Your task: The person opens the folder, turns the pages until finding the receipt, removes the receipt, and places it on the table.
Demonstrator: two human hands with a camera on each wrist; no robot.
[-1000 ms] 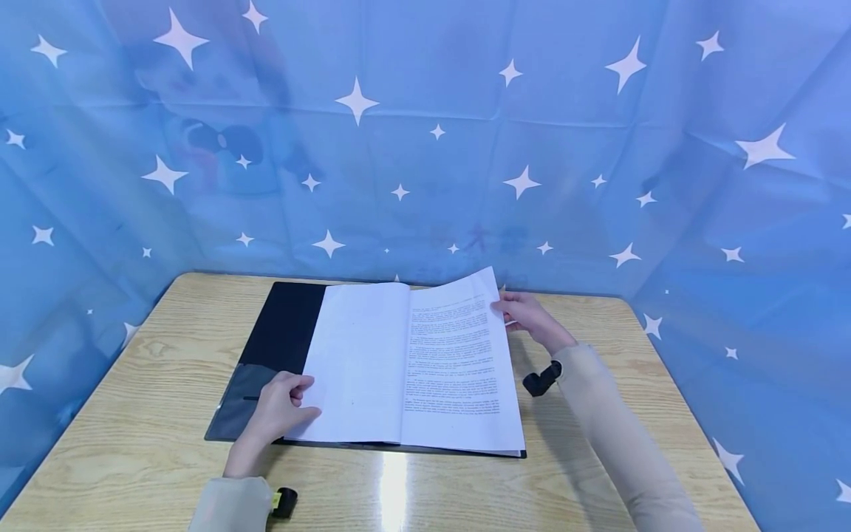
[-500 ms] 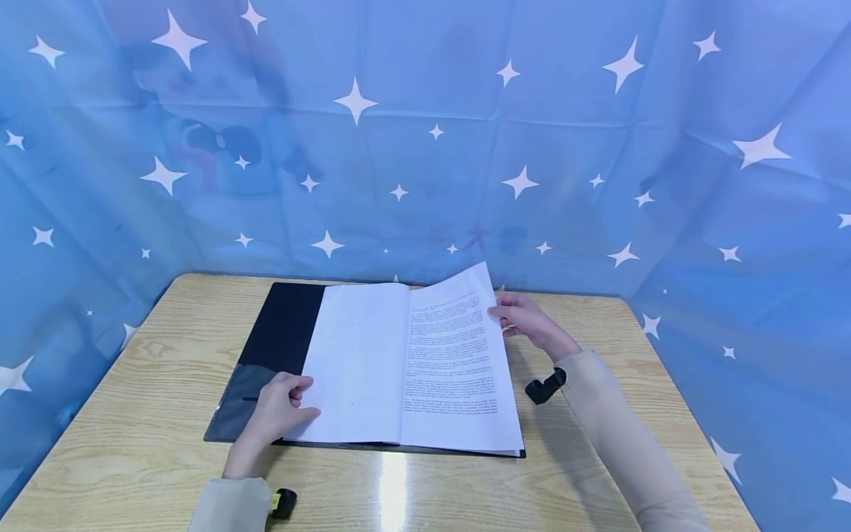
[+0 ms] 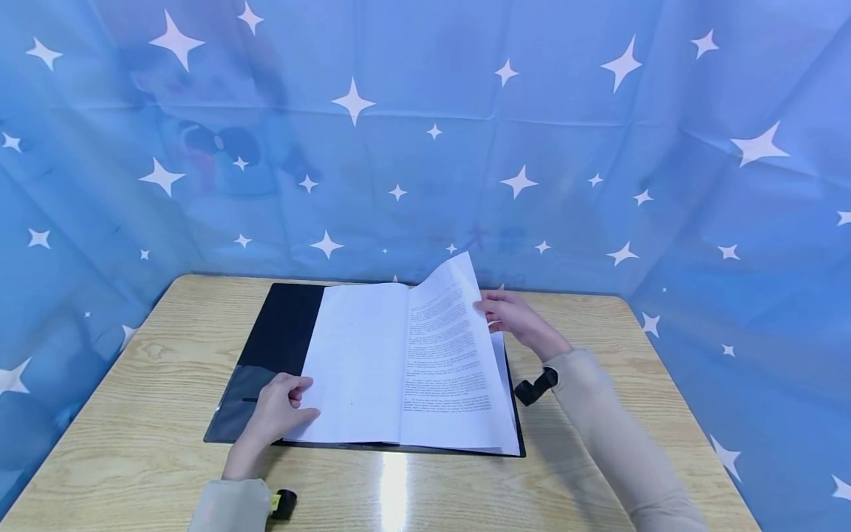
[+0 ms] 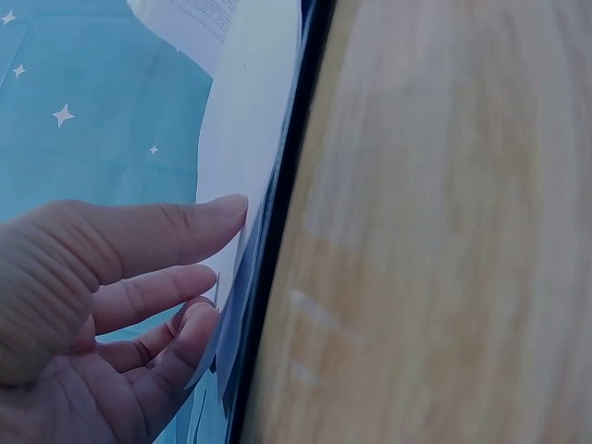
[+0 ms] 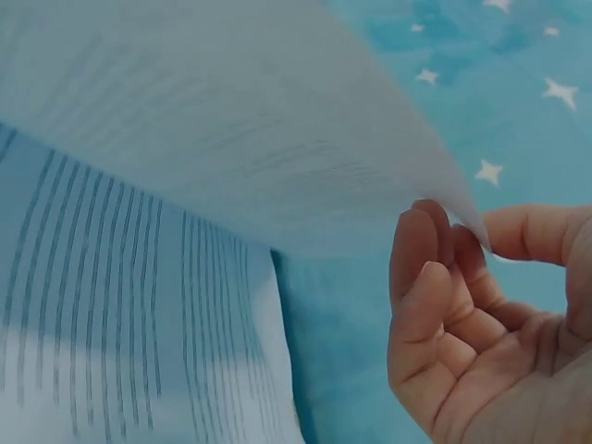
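Observation:
A black folder lies open on the table, with white sheets inside. My left hand rests at the left edge of the blank left page. In the left wrist view, the thumb and fingertips of my left hand touch the paper near its edge. At the right, my right hand pinches the outer edge of a printed sheet. This sheet is lifted and curved, its top corner raised. In the right wrist view, my right hand grips the sheet's corner, with printed paper beneath it.
The wooden table extends around the folder on both sides and in front. Behind it hangs a blue curtain with white stars. Black wrist cameras sit on both wrists.
My right hand has moved a little leftward with the sheet, which now curves more and rises higher at the top corner. More paper shows beneath it. My left hand has stayed put.

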